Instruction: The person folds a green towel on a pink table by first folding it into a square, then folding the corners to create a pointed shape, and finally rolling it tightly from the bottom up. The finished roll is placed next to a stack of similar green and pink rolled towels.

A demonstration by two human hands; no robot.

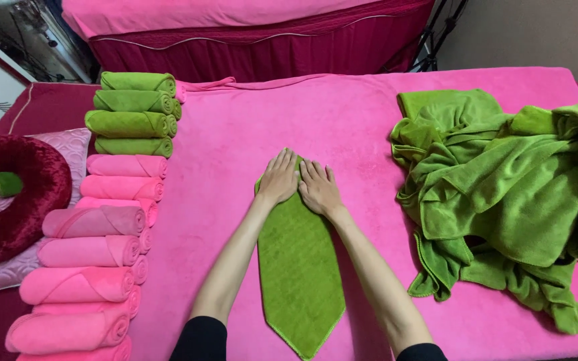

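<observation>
A green towel (pixel 300 267), folded into a long pointed strip, lies on the pink-covered table (pixel 342 113) with its point toward me. My left hand (pixel 279 177) and my right hand (pixel 319 188) rest flat side by side on the towel's far end, fingers together and pressing down. Both hands cover that end, so its shape is hidden.
A heap of loose green towels (pixel 503 194) lies at the right. Along the left edge stand rolled green towels (pixel 134 113) and rolled pink towels (pixel 91 251). A dark red ring cushion (pixel 31 200) sits far left. Another pink-covered table (pixel 249 27) stands behind.
</observation>
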